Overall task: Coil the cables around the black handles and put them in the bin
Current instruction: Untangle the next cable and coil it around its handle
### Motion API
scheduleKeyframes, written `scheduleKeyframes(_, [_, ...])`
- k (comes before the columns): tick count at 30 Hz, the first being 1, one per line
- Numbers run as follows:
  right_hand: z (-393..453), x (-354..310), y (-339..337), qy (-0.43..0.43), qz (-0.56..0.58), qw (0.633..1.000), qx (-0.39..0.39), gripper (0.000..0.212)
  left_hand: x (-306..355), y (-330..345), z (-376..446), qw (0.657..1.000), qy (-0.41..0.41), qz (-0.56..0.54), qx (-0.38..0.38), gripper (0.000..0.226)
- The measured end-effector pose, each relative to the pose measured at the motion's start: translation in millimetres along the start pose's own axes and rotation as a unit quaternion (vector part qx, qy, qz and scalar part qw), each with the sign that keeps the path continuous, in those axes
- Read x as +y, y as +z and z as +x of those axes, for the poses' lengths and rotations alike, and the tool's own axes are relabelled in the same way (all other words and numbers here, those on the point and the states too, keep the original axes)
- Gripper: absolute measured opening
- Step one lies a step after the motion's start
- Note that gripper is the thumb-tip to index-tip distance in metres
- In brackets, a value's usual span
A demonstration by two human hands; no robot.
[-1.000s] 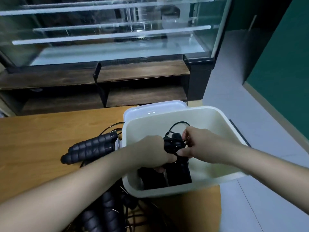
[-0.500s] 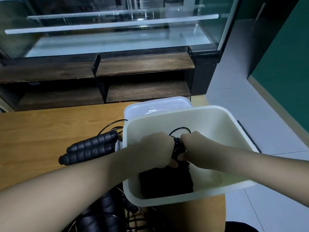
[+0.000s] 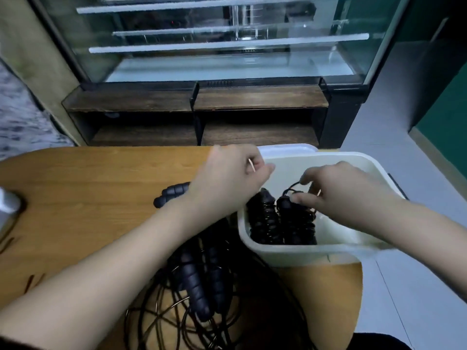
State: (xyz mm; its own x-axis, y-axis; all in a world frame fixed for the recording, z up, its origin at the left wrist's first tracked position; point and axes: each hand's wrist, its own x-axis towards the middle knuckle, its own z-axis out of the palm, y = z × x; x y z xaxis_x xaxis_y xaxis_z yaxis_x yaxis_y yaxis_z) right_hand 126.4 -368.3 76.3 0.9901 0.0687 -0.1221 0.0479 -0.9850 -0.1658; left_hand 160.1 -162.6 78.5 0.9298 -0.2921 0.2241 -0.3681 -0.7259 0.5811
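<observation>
Two coiled handles (image 3: 280, 221) stand near-upright in bin (image 3: 303, 251), right hand (image 3: 338, 195) pinching cable loop (image 3: 293, 186), left hand (image 3: 227, 180) clenched, gripping nothing.

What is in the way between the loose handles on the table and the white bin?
Nothing solid blocks them. The loose handles lie on the table right beside the bin, which is open on top. Only the left hand hangs above that path, and their own loose cable is tangled around them.
</observation>
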Motion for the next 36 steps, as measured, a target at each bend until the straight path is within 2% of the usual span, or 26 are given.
scheduleKeyframes(2, [-19.8,-16.9,-7.6,-0.026,0.065,0.994,0.081,0.031,-19.0,-23.0,-15.1,0.996,-0.036,-0.032,0.078,0.03])
scheduleKeyframes(4, [-44.3,-43.9,-9.5,-0.066,0.111,0.98,0.151,0.026,-46.5,-40.1,-33.7,0.989,-0.085,-0.038,0.119,0.033])
scheduleKeyframes(6, [-67.1,-68.4,-4.7,-0.097,0.142,0.965,0.198,0.024,-73.2,-48.3,-50.5,0.984,-0.122,-0.027,0.123,0.029])
scheduleKeyframes(8, [-85.5,-89.6,6.2,-0.116,0.144,0.96,0.208,0.024,-95.2,-52.6,-66.1,0.984,-0.142,-0.008,0.108,0.018])
scheduleKeyframes(11, [-104.3,-109.4,34.5,-0.133,0.158,0.963,0.174,0.028,-114.7,-55.1,-94.0,0.978,-0.181,-0.029,0.099,0.01])
scheduleKeyframes(14, [-115.0,-119.0,68.7,-0.105,0.158,0.977,0.094,0.03,-117.7,-47.8,-130.8,0.975,-0.197,-0.048,0.087,0.011])
scheduleKeyframes(16, [-117.0,-122.9,89.4,-0.092,0.158,0.981,0.068,0.026,-114.5,-40.8,-149.2,0.976,-0.199,-0.054,0.065,0.014])
scheduleKeyframes(19, [-114.0,-135.5,106.7,-0.087,0.17,0.98,0.061,0.011,-109.6,-37.9,-160.4,0.975,-0.197,-0.071,0.072,0.016])
scheduleKeyframes(22, [-103.7,-152.6,113.2,-0.074,0.173,0.978,0.087,0.023,-104.1,-35.2,-157.1,0.972,-0.204,-0.081,0.089,0.013])
scheduleKeyframes(25, [-87.8,-166.0,114.1,-0.054,0.183,0.975,0.113,0.029,-105.1,-25.4,-143.9,0.962,-0.247,-0.099,0.057,0.02])
scheduleKeyframes(29, [-68.4,-168.8,117.0,-0.014,0.16,0.985,0.069,0.035,-114.0,-18.1,-126.8,0.957,-0.279,-0.079,-0.004,0.037])
scheduleKeyframes(32, [-62.5,-163.0,123.1,0.008,0.166,0.985,0.044,0.038,-118.4,-9.8,-122.8,0.952,-0.295,-0.061,-0.051,0.04])
scheduleKeyframes(36, [-55.6,-156.1,126.5,0.029,0.173,0.984,0.026,0.041,-120.8,-0.5,-121.3,0.95,-0.301,-0.072,-0.031,0.042])
